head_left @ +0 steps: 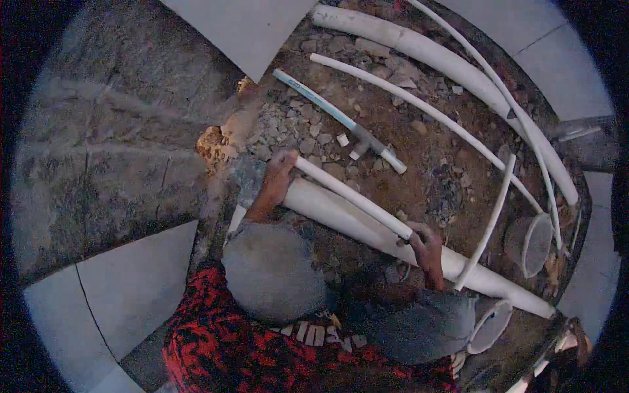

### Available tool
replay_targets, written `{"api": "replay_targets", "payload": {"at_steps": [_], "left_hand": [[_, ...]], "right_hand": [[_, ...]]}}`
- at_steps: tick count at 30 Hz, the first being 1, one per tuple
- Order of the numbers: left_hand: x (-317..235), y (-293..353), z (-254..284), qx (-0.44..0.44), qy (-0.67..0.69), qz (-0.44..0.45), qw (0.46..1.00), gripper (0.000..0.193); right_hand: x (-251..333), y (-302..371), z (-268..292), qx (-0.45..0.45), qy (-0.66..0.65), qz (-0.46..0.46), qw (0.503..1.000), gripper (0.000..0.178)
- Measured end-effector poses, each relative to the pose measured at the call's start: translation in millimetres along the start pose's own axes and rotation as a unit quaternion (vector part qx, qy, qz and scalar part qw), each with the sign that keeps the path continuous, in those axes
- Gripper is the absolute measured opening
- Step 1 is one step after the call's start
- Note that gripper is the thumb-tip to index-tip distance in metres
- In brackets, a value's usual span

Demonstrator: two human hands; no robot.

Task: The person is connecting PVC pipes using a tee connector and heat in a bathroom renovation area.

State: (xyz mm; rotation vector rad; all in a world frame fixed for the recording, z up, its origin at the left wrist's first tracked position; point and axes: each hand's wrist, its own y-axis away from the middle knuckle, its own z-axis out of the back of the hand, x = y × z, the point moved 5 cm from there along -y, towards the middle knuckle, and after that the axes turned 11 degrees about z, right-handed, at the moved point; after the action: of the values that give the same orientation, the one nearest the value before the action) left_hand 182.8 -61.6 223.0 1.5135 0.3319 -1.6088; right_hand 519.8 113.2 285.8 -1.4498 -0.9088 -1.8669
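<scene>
A short white pipe (352, 196) is held slantwise in front of the knees, above a thick white pipe (495, 283); whether the two touch cannot be told. Its left end is gripped in the left hand (280, 175), with the fingers curled in around it, and its right end is held in the fingers of the right hand (424, 249). The thick pipe is crossed farther right by a curved thin pipe (493, 219). Beyond, a pale blue pipe (321, 103) fitted with a grey tee (367, 141) is laid beside grey rubble (285, 124), and more white pipes (419, 103) are spread over the dirt.
</scene>
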Motion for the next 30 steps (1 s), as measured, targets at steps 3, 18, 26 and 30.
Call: {"api": "replay_targets", "payload": {"at_steps": [3,18,26,30], "left_hand": [[0,9,21,0.033,0.1,0.14,0.985,0.033],[60,9,40,0.03,-0.053,-0.013,0.998,0.038],[17,21,20,0.172,0.145,0.14,0.964,0.035],[14,12,7,0.299,-0.293,0.076,0.905,0.047]], "right_hand": [[6,-4,-12,0.039,-0.02,-0.006,0.999,0.022],[-18,8,-16,-0.086,0.088,-0.066,0.99,0.024],[-10,5,-10,-0.084,-0.242,-0.056,0.965,0.022],[-9,-8,-7,-0.153,-0.108,0.051,0.981,0.024]]}}
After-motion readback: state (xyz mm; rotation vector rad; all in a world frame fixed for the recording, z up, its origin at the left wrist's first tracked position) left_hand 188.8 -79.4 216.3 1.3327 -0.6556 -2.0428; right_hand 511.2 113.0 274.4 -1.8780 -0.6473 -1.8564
